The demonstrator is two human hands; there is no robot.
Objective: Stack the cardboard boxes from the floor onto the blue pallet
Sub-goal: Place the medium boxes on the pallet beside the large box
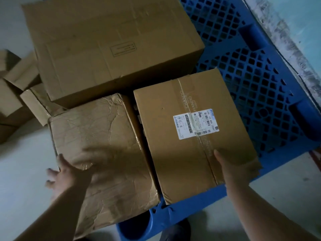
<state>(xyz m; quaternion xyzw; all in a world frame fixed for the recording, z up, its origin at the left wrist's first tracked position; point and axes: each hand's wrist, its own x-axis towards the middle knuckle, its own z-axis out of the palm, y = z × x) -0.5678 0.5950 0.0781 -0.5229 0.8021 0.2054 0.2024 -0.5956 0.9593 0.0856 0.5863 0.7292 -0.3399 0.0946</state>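
tape (pixel 188 100): "CHANDO" | white label (pixel 196 124): "C3 B85", "530", possibly "8" | rest of print blurred

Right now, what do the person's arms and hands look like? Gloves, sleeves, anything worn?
Both hands are bare: no gloves on the left hand or the right hand. Both forearms are bare all the way to the frame's bottom edge, with no sleeves in view. No watch, rings or wristbands visible, though the left hand is motion-blurred.

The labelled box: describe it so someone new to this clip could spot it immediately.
Start at the blue pallet on the right. Three cardboard boxes sit on it; the labelled box is the nearer right one, with the right hand on its near edge. Only it carries a white shipping label and printed tape.
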